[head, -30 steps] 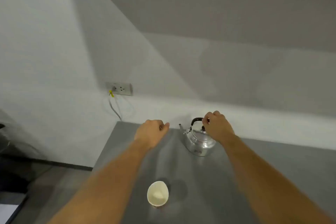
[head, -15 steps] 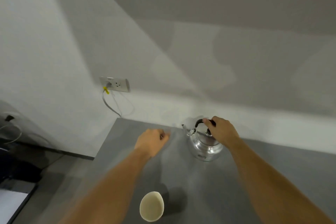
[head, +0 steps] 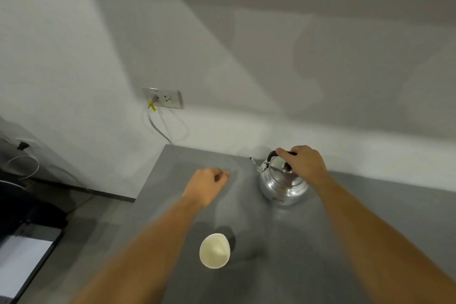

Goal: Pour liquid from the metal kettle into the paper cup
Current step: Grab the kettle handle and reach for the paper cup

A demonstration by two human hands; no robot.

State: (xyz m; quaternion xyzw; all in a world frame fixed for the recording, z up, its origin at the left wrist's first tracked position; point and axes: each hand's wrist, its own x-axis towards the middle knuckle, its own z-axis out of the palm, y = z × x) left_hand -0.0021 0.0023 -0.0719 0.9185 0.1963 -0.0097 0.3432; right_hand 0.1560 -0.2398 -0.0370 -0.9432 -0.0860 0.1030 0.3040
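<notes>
A shiny metal kettle [head: 281,186] with a black handle stands on the grey table [head: 357,242] near its far edge, spout pointing left. My right hand [head: 304,161] is closed over the black handle from above. A white paper cup [head: 214,250] stands upright and looks empty, nearer to me and left of the kettle. My left hand [head: 206,185] hovers over the table left of the kettle, fingers curled in a loose fist with nothing in it.
The table's left edge runs from the far corner [head: 167,147] toward me; beyond it is floor. A wall socket [head: 164,98] with a plugged cable sits on the white wall. Dark equipment and a white panel [head: 19,264] lie at the lower left.
My right hand has closed fully over the kettle handle. The view has shifted slightly; the kettle still stands on the table. My left hand has stayed about where it was.
</notes>
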